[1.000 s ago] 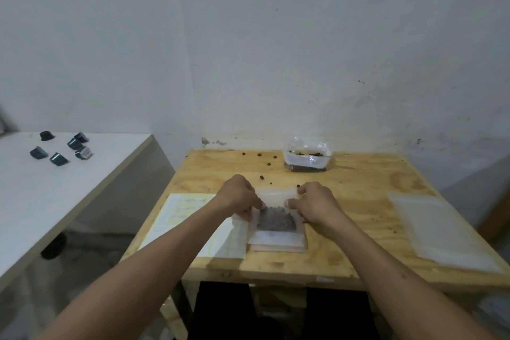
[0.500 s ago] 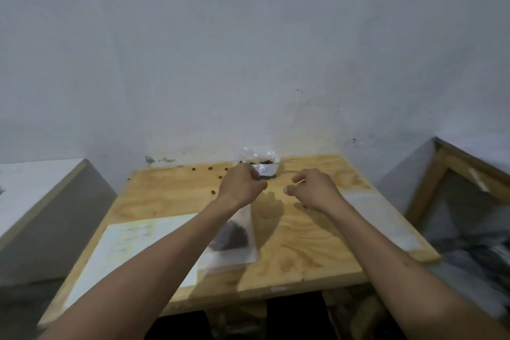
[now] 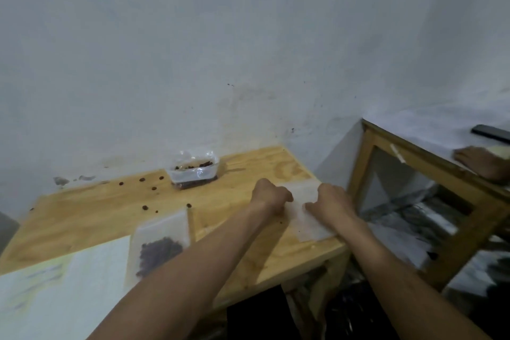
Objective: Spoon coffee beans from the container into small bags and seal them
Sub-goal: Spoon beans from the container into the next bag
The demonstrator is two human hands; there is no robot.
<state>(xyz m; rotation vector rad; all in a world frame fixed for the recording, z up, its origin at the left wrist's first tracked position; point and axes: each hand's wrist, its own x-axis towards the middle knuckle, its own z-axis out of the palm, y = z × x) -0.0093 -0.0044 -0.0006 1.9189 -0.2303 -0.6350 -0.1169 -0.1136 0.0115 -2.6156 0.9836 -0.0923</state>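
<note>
Both hands rest on the stack of empty bags [image 3: 306, 210] at the wooden table's [image 3: 91, 210] right edge: left hand [image 3: 271, 196] and right hand [image 3: 329, 201] curled; actual grip indiscernible. The filled bag [image 3: 160, 246] lies well left, untouched.

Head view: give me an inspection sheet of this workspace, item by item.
Surface: wooden table, bare wood showing.
Job's things: container of coffee beans at the back; filled bag lying flat; stack of empty bags at the right edge.
Clutter: loose beans scattered; paper sheet at front left.
Grippers: left hand and right hand both on the empty bags; grip unclear.
Cables: nothing seen.
Surroundings: white wall; another person's hand and a phone on the neighbouring table.
</note>
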